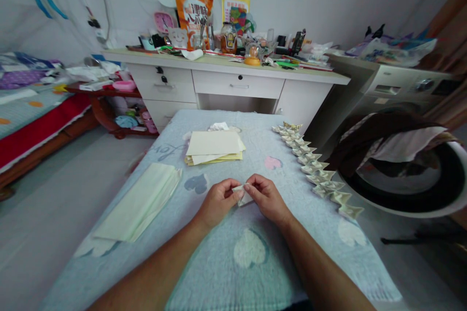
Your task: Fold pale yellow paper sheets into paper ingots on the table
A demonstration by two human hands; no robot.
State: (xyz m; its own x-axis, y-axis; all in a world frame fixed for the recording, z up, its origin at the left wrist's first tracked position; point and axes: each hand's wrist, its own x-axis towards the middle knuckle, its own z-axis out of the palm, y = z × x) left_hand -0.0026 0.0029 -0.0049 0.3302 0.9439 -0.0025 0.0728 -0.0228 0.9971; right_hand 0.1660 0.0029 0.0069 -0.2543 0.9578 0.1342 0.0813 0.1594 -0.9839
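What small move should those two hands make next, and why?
Perhaps press a crease into the small folded paper: the left hand and right hand both pinch it, and the folded pieces lined up at right show sharp points.

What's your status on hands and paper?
Left hand, right hand: both pinching small folded paper. Folded pieces right, paper stack ahead; neither obstructing hands.
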